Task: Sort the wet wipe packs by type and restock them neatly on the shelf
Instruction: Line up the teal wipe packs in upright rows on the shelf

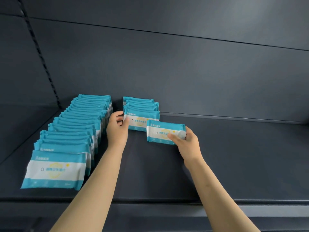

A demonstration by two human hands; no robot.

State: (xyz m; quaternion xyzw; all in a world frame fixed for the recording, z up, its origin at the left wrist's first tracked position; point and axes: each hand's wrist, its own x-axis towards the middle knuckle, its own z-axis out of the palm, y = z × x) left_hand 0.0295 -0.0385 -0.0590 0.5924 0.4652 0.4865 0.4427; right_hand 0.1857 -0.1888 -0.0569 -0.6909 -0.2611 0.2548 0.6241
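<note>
Grips a loose pack (164, 132) in the right hand (187, 143), pinches the front pack (142, 122) of the short row (140, 102) with the left hand (117, 128). Leaves one long row (66, 139) done, much shelf (225, 156) unfilled.

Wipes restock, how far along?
Done: long row runs from the shelf back nearly to its front edge. In hand: short row beside it, a few packs deep; left hand holds its front pack, right hand grips a loose pack just ahead. Left: seat that pack, then extend this row forward. Remaining stock isn't in view.
</note>
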